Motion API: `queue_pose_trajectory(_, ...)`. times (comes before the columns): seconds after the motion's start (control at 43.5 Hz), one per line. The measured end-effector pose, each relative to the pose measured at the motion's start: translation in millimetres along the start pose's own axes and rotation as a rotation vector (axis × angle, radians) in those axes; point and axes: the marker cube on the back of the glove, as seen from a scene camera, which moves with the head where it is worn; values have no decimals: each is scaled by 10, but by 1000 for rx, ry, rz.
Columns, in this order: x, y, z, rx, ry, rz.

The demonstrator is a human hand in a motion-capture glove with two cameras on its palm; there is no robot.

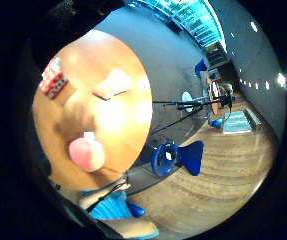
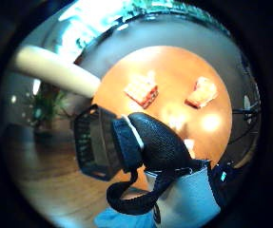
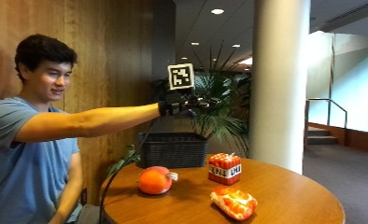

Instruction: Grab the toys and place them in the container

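Three toys lie on the round wooden table (image 3: pixel 296 191): a round orange plush (image 3: pixel 155 180), a red TNT block (image 3: pixel 224 168) and an orange-and-white patterned toy (image 3: pixel 234 203). A dark woven basket (image 3: pixel 172 149) stands at the table's back edge. My gloved right hand (image 3: pixel 184 105) hangs high in the air above the basket on an outstretched arm, fingers relaxed and holding nothing. The little finger side palm view looks down on the block (image 1: pixel 53 77), the patterned toy (image 1: pixel 112 85) and the plush (image 1: pixel 86 154). In the thumb side palm view the basket (image 2: pixel 95 142) sits behind my thumb (image 2: pixel 157 142).
A wide white pillar (image 3: pixel 280 84) and a potted plant (image 3: pixel 224 107) stand behind the table, with a wood-panelled wall at the left. A blue chair (image 1: pixel 175 156) and a tripod (image 1: pixel 193 105) stand on the floor beyond the table's edge.
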Motion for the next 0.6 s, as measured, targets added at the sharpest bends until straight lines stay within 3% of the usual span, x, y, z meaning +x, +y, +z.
queue_pose_trajectory(0.23,361,-358,386,-10,-23,4)
queue_pose_trajectory(0.391,800,-490,880,-80,16,-114)
queue_pose_trajectory(0.598,1064,-789,1479,-166,-25,178)
